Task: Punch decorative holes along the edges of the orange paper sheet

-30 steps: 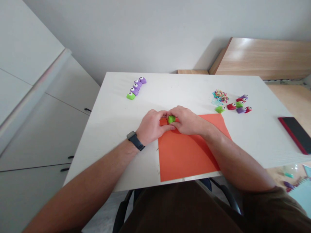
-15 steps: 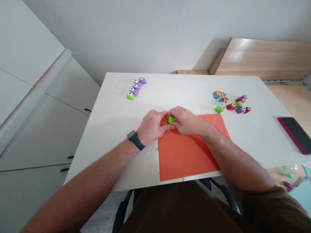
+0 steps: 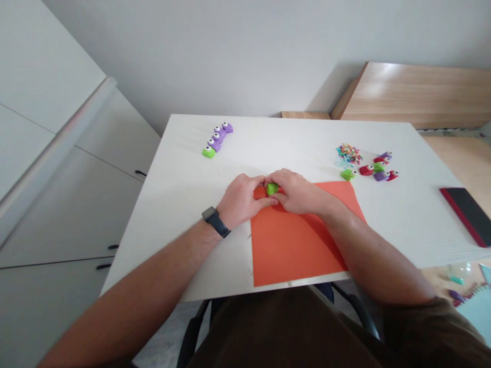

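Between the fingertips of both hands is a small bright green lump [image 3: 272,189], above the far left part of an orange sheet [image 3: 295,250]. My left hand [image 3: 242,201], with a dark watch on its wrist, pinches the lump from the left. From the right, my right hand [image 3: 293,191] closes its thumb and fingers round the same lump. The lump's underside and some fingertips are hidden.
On the white table [image 3: 161,214], a row of purple and green pieces with eyes [image 3: 217,138] lies at the back left. Small colourful bits [image 3: 349,154] and several red, green and purple eyed pieces [image 3: 379,167] lie at the right. A dark red-edged box [image 3: 466,214] is farther right.
The whole view has shifted slightly, with the table appearing a little farther right. Both hands keep hold of the green lump, which looks slightly turned.
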The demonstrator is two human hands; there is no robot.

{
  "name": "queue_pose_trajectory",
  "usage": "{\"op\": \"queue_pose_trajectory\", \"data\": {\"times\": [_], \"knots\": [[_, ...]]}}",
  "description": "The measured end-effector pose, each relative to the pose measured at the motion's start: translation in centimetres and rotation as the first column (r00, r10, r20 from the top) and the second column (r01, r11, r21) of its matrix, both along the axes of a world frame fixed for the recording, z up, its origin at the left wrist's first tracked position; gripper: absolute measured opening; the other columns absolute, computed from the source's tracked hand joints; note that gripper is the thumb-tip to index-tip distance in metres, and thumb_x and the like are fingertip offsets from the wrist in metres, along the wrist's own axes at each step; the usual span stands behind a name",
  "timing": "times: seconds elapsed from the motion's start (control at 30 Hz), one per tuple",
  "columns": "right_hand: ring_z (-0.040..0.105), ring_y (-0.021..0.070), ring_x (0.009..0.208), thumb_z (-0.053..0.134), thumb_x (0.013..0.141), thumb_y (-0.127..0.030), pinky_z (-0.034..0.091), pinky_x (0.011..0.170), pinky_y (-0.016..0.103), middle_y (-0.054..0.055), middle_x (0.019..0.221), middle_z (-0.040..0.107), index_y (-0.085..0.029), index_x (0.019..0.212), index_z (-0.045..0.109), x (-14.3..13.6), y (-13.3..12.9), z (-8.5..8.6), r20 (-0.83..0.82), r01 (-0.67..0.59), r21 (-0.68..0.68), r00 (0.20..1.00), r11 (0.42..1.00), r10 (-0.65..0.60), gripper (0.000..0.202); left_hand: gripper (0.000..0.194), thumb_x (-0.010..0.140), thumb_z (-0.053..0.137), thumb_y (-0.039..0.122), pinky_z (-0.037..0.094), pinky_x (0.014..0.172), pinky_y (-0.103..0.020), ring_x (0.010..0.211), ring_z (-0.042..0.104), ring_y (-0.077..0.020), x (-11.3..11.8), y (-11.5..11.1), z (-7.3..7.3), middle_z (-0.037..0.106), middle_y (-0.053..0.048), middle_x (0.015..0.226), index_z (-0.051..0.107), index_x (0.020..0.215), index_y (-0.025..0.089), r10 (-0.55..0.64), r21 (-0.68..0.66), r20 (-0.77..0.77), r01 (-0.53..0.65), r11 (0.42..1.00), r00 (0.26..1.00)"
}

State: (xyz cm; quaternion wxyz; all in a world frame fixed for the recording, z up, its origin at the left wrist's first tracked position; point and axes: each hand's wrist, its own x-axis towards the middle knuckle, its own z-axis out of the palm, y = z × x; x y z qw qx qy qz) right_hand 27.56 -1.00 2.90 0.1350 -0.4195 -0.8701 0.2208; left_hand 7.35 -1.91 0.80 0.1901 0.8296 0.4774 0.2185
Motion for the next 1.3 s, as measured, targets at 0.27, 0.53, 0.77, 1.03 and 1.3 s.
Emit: {"op": "queue_pose_trajectory", "data": {"times": [0.27, 0.53, 0.77, 1.03, 1.3], "knots": [[0.061, 0.0241, 0.100, 0.065, 0.084, -0.017, 0.045, 0.093, 0.035, 0.010, 0.106, 0.070, -0.015, 0.114, 0.067, 0.2, -0.1, 0.0, -0.052, 0.003, 0.000, 0.999, 1.000, -0.003, 0.030, 0.062, 0.078, 0.082, 0.052, 0.050, 0.096, -0.041, 0.103, 0.066, -0.0285, -0.6, -0.1, -0.1, 0.076, -0.007, 0.115, 0.067, 0.129, 0.020, -0.008, -0.007, 0.071, 0.008, 1.000, 0.997], [0.063, 0.0226, 0.099, 0.066, 0.085, -0.019, 0.047, 0.092, 0.034, 0.008, 0.105, 0.073, -0.015, 0.116, 0.069, 0.7, 0.1, 0.4, -0.085, 0.047, -0.018, 0.995, 0.999, -0.048, 0.031, 0.049, 0.086, 0.076, 0.048, 0.052, 0.093, -0.040, 0.101, 0.067, -0.0284, -0.8, -0.2, 0.0, 0.076, -0.009, 0.105, 0.071, 0.126, 0.019, 0.019, -0.020, 0.027, -0.018, 1.000, 0.999], [0.063, 0.0219, 0.095, 0.065, 0.087, -0.023, 0.047, 0.088, 0.034, 0.007, 0.103, 0.073, -0.017, 0.115, 0.070, 1.1, 0.3, 0.7, -0.110, 0.061, -0.035, 0.992, 0.998, -0.065, 0.030, 0.031, 0.091, 0.069, 0.031, 0.053, 0.090, -0.037, 0.095, 0.067, -0.0245, -0.9, -0.1, -0.6, 0.075, -0.007, 0.098, 0.073, 0.120, 0.020, 0.041, -0.017, 0.030, -0.040, 0.999, 0.999], [0.060, 0.0171, 0.083, 0.063, 0.088, -0.025, 0.046, 0.078, 0.030, 0.005, 0.098, 0.072, -0.017, 0.115, 0.070, 1.9, 0.7, 1.3, -0.184, 0.154, -0.107, 0.968, 0.982, -0.172, 0.029, 0.024, 0.090, 0.069, 0.031, 0.051, 0.086, -0.037, 0.092, 0.067, -0.0245, -0.8, -0.2, -0.6, 0.074, -0.006, 0.093, 0.075, 0.111, 0.020, 0.039, 0.006, 0.039, -0.039, 0.999, 0.999], [0.056, 0.0166, 0.083, 0.062, 0.093, -0.038, 0.044, 0.075, 0.030, 0.003, 0.094, 0.068, -0.018, 0.113, 0.070, 2.6, 1.6, 0.6, -0.324, 0.224, -0.274, 0.894, 0.935, -0.309, 0.030, 0.003, 0.089, 0.070, 0.022, 0.047, 0.086, -0.036, 0.087, 0.064, -0.0205, -1.0, -0.1, -0.6, 0.076, 0.000, 0.089, 0.073, 0.091, 0.022, -0.100, 0.079, 0.120, 0.091, 0.993, 0.988]]}}
